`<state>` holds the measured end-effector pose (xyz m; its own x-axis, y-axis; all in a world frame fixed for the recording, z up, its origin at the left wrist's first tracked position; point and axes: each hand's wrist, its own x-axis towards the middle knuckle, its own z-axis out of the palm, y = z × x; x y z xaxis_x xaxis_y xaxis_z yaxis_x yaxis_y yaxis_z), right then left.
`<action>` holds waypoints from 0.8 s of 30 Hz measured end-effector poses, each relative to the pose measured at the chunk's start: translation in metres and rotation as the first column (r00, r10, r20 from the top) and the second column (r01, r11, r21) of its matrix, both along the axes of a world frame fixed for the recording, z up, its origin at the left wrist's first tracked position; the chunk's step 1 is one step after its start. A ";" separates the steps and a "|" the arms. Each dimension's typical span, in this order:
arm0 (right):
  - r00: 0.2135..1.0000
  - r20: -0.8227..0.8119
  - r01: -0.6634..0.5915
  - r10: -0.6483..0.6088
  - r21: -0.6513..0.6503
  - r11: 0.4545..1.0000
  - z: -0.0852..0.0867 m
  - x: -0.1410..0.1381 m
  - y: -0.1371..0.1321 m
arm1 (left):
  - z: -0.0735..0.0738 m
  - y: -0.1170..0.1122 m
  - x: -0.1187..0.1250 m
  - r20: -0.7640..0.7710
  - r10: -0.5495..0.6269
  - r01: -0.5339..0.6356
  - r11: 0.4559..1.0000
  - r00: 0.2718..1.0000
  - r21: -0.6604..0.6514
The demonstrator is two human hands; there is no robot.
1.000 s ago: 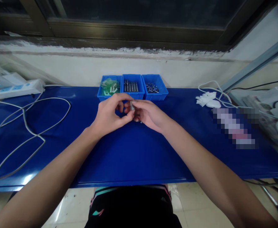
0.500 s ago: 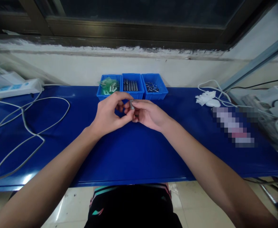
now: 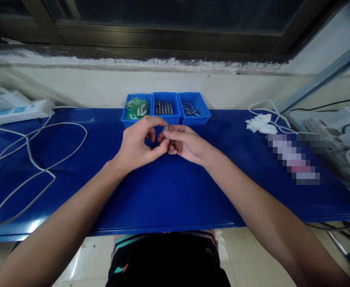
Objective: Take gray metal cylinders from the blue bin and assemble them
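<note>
My left hand [image 3: 139, 144] and my right hand [image 3: 184, 144] meet over the blue table [image 3: 169, 191], fingertips pinched together on a small grey metal piece [image 3: 165, 128] that barely shows between them. Just beyond the hands stand three small blue bins in a row: the left bin [image 3: 136, 108] holds green packets with metal pieces, the middle bin [image 3: 164, 107] holds dark metal pins laid side by side, the right bin [image 3: 192, 109] holds small loose metal parts.
A white power strip [image 3: 16, 112] and its looping white cable [image 3: 37, 159] lie on the left. White cloth or gloves [image 3: 260, 123], white cords and a blurred-out object [image 3: 294, 157] sit on the right. A wall and window frame run behind the table.
The grey piece showed more plainly between the fingers earlier; now my right fingers have closed over it and only its tip shows. Both hands stay in place.
</note>
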<state>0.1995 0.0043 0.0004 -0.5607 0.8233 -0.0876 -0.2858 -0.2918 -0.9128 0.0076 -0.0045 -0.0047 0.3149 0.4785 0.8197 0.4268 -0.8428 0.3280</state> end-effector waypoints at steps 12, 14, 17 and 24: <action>1.000 0.008 0.009 -0.009 -0.012 1.000 0.007 0.004 0.001 | -0.002 0.002 0.000 0.019 -0.019 0.018 1.000 1.000 0.015; 1.000 0.017 0.019 -0.019 0.008 1.000 0.007 0.004 0.001 | -0.002 0.003 0.000 0.018 -0.022 0.021 0.999 1.000 0.027; 0.999 0.016 0.032 -0.032 0.012 0.999 0.006 0.004 0.001 | -0.002 0.003 0.000 0.005 -0.003 0.003 1.000 1.000 0.030; 1.000 -0.004 0.011 -0.011 -0.023 1.000 0.007 0.005 0.003 | -0.001 0.004 0.000 0.016 -0.005 0.004 0.999 1.000 0.037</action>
